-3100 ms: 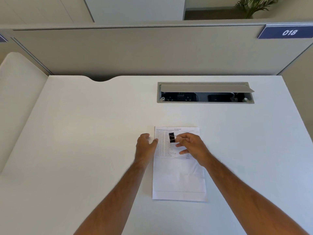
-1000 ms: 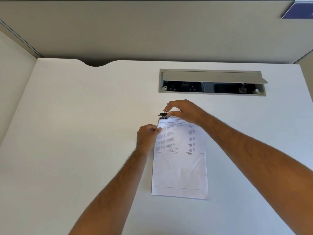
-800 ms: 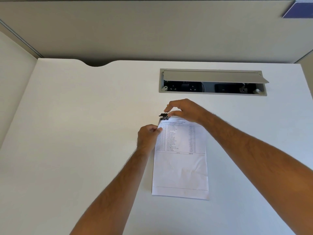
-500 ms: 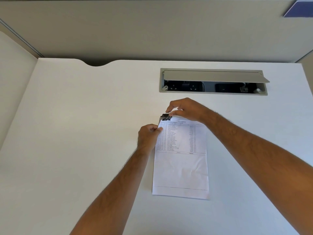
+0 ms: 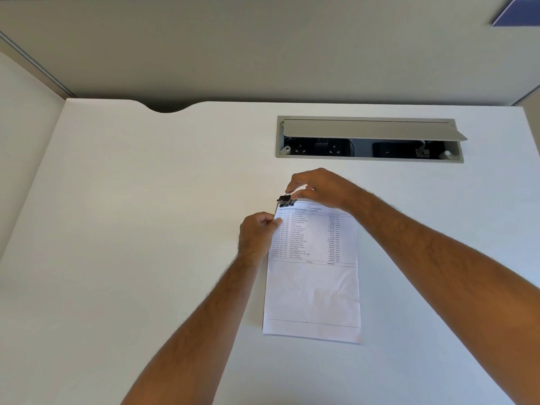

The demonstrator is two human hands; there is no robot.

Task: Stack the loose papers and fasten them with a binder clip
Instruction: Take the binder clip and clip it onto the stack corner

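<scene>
— Counting clips?
— One clip (image 5: 287,201), pinched by the right hand (image 5: 320,187) at the papers' (image 5: 314,276) far left corner.
— Papers?
— One stack on the desk (image 5: 140,217); sheet count unclear. The left hand (image 5: 257,235) pinches its left edge.

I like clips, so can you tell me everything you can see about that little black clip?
The clip is a small black binder clip with thin metal wire handles. It sits at the top left corner of the papers, on their far edge, its black body over that edge. The right hand pinches its handles from above with fingertips. The left hand grips the papers' left edge just below it, not touching the clip. Whether it is fully clamped on cannot be told.
</scene>
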